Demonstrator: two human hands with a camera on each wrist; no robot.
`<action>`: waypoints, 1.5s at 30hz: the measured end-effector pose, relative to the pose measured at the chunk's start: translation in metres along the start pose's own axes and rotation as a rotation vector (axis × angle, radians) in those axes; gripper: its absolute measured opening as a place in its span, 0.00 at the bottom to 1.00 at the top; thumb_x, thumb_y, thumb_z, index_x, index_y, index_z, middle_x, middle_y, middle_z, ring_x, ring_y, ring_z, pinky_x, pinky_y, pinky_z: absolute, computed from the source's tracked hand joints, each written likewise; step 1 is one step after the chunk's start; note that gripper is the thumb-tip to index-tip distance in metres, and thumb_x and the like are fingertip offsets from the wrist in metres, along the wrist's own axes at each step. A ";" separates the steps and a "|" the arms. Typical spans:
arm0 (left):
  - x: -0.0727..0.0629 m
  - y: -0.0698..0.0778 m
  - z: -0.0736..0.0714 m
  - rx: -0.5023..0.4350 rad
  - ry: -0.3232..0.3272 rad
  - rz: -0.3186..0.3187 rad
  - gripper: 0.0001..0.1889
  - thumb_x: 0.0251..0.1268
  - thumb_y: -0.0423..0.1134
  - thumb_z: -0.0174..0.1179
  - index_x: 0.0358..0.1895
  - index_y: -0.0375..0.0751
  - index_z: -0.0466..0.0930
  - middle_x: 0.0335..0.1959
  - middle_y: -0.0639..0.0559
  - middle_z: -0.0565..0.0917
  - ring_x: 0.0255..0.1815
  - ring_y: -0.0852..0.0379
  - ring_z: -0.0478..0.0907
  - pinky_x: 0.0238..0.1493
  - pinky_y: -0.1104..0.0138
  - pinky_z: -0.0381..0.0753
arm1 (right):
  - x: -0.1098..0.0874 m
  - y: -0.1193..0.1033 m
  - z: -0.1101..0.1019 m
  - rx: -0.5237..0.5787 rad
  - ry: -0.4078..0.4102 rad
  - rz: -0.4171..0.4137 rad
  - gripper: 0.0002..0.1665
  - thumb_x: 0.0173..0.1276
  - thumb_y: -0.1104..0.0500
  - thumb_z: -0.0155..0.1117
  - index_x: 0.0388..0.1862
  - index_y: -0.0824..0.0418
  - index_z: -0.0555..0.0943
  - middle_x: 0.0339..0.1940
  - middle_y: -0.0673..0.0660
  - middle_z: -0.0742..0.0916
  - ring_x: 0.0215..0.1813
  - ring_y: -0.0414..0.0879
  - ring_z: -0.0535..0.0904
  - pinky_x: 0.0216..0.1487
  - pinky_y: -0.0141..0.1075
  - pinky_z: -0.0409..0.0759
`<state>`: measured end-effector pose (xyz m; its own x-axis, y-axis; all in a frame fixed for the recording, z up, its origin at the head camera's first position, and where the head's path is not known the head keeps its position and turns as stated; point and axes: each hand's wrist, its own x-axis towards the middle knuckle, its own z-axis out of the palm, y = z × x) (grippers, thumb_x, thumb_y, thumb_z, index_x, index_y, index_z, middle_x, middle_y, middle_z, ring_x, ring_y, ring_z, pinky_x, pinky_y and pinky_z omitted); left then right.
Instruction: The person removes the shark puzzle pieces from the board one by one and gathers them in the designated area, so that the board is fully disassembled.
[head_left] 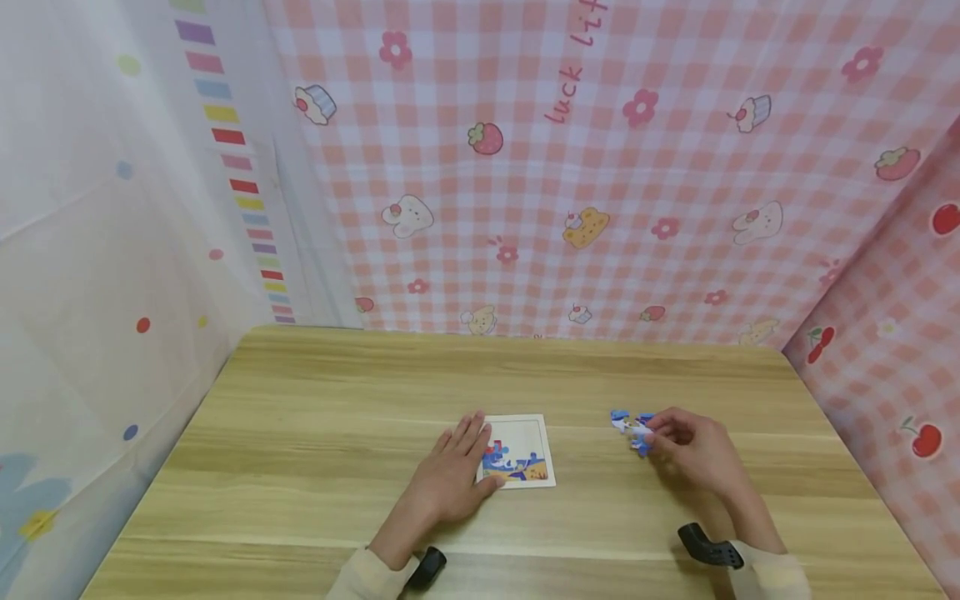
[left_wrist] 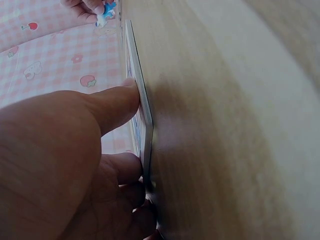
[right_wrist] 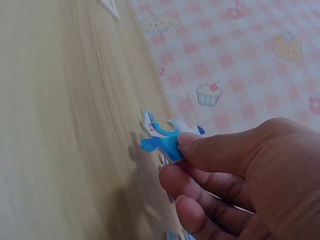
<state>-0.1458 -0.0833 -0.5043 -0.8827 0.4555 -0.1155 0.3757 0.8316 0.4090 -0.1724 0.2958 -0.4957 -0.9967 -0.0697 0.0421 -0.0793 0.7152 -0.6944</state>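
My left hand (head_left: 453, 475) lies with straight fingers over the left edge of a square, white-bordered jigsaw board (head_left: 528, 429). In the left wrist view its thumb presses on the face of the board near the edge (left_wrist: 144, 102). Joined pieces with a blue and yellow picture (head_left: 528, 472) fill the lower part of the board. To the right, my right hand (head_left: 697, 450) pinches a blue and white puzzle piece (right_wrist: 165, 142) between thumb and fingers, raised a little over the table. Other loose puzzle pieces (head_left: 619, 419) lie beneath and beside it, partly hidden by the fingers.
The wooden table (head_left: 337, 400) reaches back to a pink checked cloth (head_left: 525, 183). A white dotted cloth (head_left: 135, 275) hangs on the left, and a cherry-patterned cloth (head_left: 892, 358) on the right. Both wrists wear black bands (head_left: 708, 546).
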 end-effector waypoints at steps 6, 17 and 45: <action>0.000 0.000 0.000 0.000 0.003 0.004 0.40 0.77 0.54 0.54 0.81 0.34 0.55 0.85 0.40 0.50 0.86 0.42 0.48 0.85 0.47 0.52 | -0.002 0.005 -0.009 -0.073 -0.015 0.004 0.06 0.69 0.59 0.71 0.43 0.59 0.85 0.34 0.53 0.90 0.35 0.39 0.83 0.31 0.29 0.81; 0.001 -0.001 0.002 -0.002 0.004 0.006 0.40 0.77 0.54 0.54 0.81 0.33 0.55 0.85 0.39 0.50 0.86 0.42 0.47 0.85 0.47 0.52 | -0.003 0.011 -0.011 -0.220 -0.028 -0.039 0.04 0.68 0.60 0.72 0.39 0.60 0.86 0.27 0.49 0.83 0.31 0.39 0.73 0.30 0.28 0.72; 0.002 -0.003 0.004 0.003 0.010 0.006 0.40 0.77 0.55 0.54 0.81 0.34 0.55 0.85 0.40 0.50 0.86 0.42 0.48 0.85 0.46 0.53 | -0.002 0.013 -0.011 -0.206 0.002 -0.055 0.04 0.68 0.62 0.71 0.40 0.60 0.87 0.28 0.50 0.84 0.31 0.37 0.73 0.30 0.28 0.72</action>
<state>-0.1479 -0.0838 -0.5091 -0.8833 0.4573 -0.1036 0.3819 0.8298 0.4070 -0.1711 0.3127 -0.4964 -0.9907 -0.1113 0.0778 -0.1356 0.8373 -0.5296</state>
